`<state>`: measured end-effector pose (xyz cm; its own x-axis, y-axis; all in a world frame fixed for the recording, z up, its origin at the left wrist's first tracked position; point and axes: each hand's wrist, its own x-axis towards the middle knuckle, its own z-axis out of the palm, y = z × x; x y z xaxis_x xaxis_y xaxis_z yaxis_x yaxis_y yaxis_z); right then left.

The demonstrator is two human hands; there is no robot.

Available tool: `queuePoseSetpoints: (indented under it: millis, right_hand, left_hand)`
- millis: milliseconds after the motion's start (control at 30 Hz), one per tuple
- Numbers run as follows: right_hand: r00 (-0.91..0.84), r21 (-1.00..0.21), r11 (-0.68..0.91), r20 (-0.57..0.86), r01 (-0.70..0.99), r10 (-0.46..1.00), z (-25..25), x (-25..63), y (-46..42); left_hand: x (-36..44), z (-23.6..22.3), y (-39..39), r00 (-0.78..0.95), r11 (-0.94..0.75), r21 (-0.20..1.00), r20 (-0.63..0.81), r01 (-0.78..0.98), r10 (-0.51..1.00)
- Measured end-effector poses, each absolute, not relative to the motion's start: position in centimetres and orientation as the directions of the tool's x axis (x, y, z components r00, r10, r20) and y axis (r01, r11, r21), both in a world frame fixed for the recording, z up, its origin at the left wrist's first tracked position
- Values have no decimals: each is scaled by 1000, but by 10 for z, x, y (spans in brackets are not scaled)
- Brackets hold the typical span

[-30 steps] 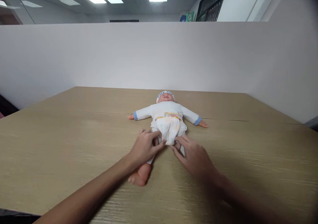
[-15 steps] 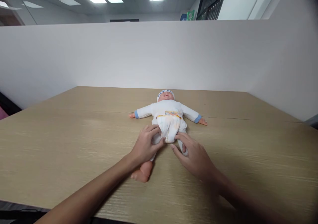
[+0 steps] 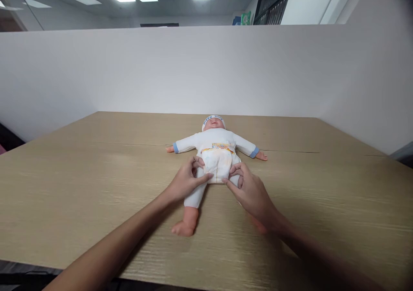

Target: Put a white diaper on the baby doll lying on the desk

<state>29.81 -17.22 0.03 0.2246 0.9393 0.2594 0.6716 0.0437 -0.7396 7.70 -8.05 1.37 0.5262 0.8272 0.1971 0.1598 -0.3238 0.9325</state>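
Note:
A baby doll (image 3: 215,137) in white clothes with blue cuffs and a white printed headband lies on its back, arms spread, head away from me. Over its hips and lower belly sits a white diaper (image 3: 218,162) with an orange-edged printed waistband. My left hand (image 3: 189,177) has its fingers curled at the diaper's left edge, thumb on the lower part. On the opposite edge, my right hand (image 3: 247,188) pinches with thumb and fingers. The doll's left-side leg shows down to the bare foot; my right hand and forearm hide most of the other leg.
The doll lies on a wide wooden table (image 3: 97,175) with thin seams across its top. A white partition (image 3: 206,71) rises behind it and along the right. Dark objects show at the left and right edges of the view.
My hands have shifted slightly up along the diaper's edges, and its front looks flatter and wider. More of the doll's left-side leg shows. The view has shifted a little.

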Motion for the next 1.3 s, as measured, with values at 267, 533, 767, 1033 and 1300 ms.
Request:
queuePoseSetpoints:
  millis: [267, 533, 767, 1033, 1300]
  right_hand:
    - [190, -730, 80, 280, 678, 941, 6, 301, -177]
    - [108, -677, 154, 328, 720, 938, 2, 292, -177]
    - [236, -814, 41, 215, 579, 947, 5, 293, -180]
    - [201, -880, -16, 91, 474, 975, 5, 304, -174]
    - [226, -833, 35, 190, 552, 955, 13, 309, -174]
  left_hand:
    - [77, 7, -85, 373, -203, 962, 124, 181, 919]
    - [75, 22, -86, 519, -286, 915, 104, 284, 849]
    - [69, 32, -85, 570, -40, 990, -44, 135, 820]
    - [67, 34, -81, 648, 41, 996, -82, 79, 757]
    - [69, 20, -76, 594, -79, 987, -18, 138, 804]
